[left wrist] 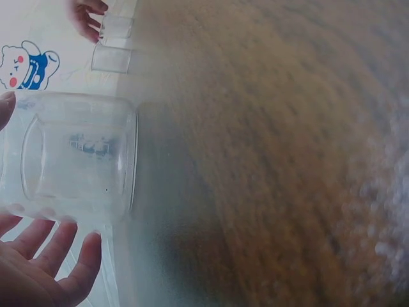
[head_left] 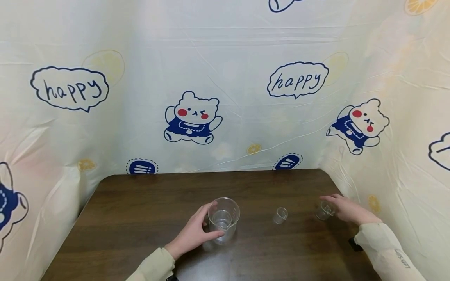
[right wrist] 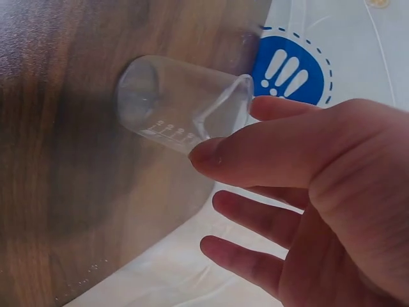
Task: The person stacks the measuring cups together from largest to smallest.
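My left hand (head_left: 195, 232) holds a large clear glass beaker (head_left: 230, 234) from its left side, thumb in front and fingers behind. A smaller clear vessel outline (left wrist: 77, 157) shows inside that beaker. At the right of the table, my right hand (head_left: 349, 208) pinches the rim of a small clear beaker (right wrist: 182, 105) between thumb and index finger, the other fingers spread. White graduation marks run along this small beaker's side. Between the two hands stands an even smaller clear beaker (head_left: 280, 216), which neither hand touches.
A dark brown wooden table (head_left: 158, 195) lies under everything. Behind it and along both sides hangs a pale printed curtain (head_left: 239, 117) with bears and "happy" bubbles. The right hand is close to the table's right edge.
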Demonstrator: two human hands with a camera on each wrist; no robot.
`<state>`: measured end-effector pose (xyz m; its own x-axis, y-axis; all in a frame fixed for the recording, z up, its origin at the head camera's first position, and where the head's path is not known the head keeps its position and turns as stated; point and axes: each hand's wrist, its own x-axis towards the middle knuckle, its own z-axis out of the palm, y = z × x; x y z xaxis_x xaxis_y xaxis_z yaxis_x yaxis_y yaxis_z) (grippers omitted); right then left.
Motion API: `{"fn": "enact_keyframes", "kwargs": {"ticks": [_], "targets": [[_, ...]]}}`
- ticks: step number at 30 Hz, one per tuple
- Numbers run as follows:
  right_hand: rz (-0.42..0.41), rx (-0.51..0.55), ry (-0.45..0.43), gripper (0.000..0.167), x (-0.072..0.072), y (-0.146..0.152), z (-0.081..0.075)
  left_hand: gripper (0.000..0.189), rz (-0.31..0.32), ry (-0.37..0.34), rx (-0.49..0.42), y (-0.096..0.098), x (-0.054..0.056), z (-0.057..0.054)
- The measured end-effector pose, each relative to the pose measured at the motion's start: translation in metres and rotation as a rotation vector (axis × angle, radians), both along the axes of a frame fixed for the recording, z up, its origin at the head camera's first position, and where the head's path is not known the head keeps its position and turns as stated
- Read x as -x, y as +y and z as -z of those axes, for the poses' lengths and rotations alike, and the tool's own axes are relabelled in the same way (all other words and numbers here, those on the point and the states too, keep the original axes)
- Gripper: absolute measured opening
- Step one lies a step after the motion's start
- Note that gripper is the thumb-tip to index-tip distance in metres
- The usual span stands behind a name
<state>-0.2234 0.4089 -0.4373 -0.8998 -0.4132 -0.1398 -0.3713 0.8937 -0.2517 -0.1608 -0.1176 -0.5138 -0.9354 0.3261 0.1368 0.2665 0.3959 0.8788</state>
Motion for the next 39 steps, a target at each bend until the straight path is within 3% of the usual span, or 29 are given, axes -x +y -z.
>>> {"fn": "enact_keyframes", "kwargs": {"ticks": [15,28,39], "targets": [[0.032,0.036,-0.064,0.065,0.0018,0.0021,0.0061,0.092,0.005,0.001,0.007,-0.0002,0.001,0.0008],[-0.046,0.048,-0.01,0.049,0.0032,0.0018,0.0051,0.092,0.004,-0.01,0.011,-0.0013,0.0002,-0.001],[-0.028,0.076,-0.086,0.045,0.0038,0.0011,0.0016,0.093,0.009,-0.013,0.01,-0.0014,0.0005,0.0007]]}}
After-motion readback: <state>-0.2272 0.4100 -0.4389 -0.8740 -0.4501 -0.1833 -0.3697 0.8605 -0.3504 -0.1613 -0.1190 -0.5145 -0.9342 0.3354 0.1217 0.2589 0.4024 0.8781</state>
